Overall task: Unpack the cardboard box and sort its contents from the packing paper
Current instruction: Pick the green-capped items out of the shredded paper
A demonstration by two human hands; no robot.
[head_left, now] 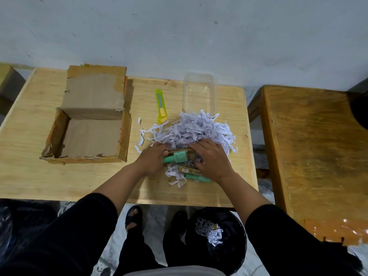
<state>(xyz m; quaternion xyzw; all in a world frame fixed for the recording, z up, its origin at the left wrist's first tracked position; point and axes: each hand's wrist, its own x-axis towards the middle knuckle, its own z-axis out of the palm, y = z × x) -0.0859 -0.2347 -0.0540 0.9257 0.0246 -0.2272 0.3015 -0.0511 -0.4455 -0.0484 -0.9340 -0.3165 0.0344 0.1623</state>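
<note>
An open cardboard box [87,134] stands on the left of the wooden table [29,176], with nothing visible inside. A heap of white shredded paper [195,130] lies right of it. At the heap's near edge lie a green tube with a brown carton [180,155] and a second green tube and carton [191,173]. My left hand [153,158] curls round the left end of the upper green tube. My right hand [213,158] lies over the paper and cartons, fingers bent into the heap; what it holds is hidden.
A yellow-green box cutter [161,106] lies behind the heap, beside a clear plastic container [214,90]. A black bin [235,226] with some shredded paper sits on the floor below the table edge. A darker wooden table [314,152] stands to the right.
</note>
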